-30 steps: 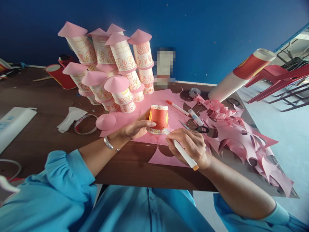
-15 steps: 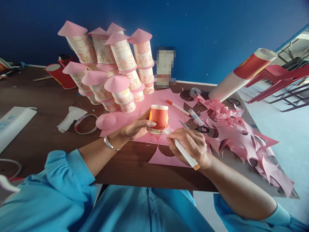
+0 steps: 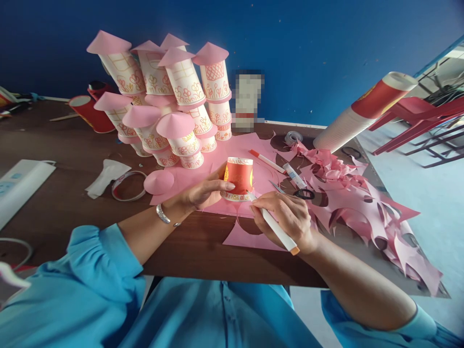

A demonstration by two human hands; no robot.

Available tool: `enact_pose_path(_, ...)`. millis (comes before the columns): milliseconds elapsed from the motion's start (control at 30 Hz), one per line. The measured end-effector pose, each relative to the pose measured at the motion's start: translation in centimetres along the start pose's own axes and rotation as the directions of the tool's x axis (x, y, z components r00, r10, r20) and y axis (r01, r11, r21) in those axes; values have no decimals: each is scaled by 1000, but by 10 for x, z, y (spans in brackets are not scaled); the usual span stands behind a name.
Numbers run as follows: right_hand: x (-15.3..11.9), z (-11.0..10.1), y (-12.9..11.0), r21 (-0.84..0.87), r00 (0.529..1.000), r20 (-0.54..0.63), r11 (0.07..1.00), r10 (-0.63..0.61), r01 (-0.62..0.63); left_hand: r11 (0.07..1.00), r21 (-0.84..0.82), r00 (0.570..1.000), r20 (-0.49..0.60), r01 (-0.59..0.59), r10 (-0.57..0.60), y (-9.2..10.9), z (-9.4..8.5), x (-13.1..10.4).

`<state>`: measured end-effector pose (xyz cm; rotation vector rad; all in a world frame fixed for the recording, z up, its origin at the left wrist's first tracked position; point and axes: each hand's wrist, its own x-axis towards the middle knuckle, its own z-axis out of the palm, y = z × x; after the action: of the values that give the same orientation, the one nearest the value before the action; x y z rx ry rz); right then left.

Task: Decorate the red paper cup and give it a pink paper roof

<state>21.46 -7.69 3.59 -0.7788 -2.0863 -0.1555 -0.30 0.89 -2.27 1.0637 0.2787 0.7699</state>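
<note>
Blue wall (image 3: 290,38) up front, dark brown table (image 3: 170,251) below, and the person's working close to the near edge. Left hand (image 3: 206,193) has the red cup (image 3: 239,175) pinched, thumb across its front and the other fingers mostly hidden, so I'm guessing it's there to steady the thing. The cup's right between both hands, looks like narrower end up, over the pink sheet (image 3: 246,143); can't tell if it's resting on it. Right hand (image 3: 284,215) pinches an orange-ended marker (image 3: 275,229) like a pen, tip at the cup's lower white band, probably angled so the doodles there stay visible. Headcount: one cup in the grip, two markers if you add the red-capped marker (image 3: 266,161) just beyond it, one glue stick (image 3: 294,176), one pair of black-handled scissors (image 3: 303,194) by the right knuckles. Past the left hand I make out eight pointy roofs on the cup towers (image 3: 186,87), plus one loose cone (image 3: 158,182) nearer the wrist. Far right of the grip: one tall cup stack (image 3: 337,131), nested too tightly to count, and pink offcuts (image 3: 348,203), way too tangled to number.
</note>
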Motion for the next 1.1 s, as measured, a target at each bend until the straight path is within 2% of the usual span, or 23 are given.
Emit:
enact_pose_path(233, 1, -1, 0, 6, 1000, 12, 1000, 0, 0, 999, -18, 999, 24, 41, -40, 2, 1, 1)
enact_pose_path(533, -1, 1, 1, 5, 1000, 23, 1000, -10, 10, 996, 44, 994, 73, -82, 79, -2, -3, 0)
enact_pose_path(867, -1, 1, 1, 8, 1000, 19, 1000, -2, 2, 990, 93, 992, 78, -104, 97, 1, 0, 1)
enact_pose_path(1100, 0, -1, 1, 0, 1000, 30, 1000, 2, -2, 994, 48, 994, 49, -100, 98, -4, -4, 0)
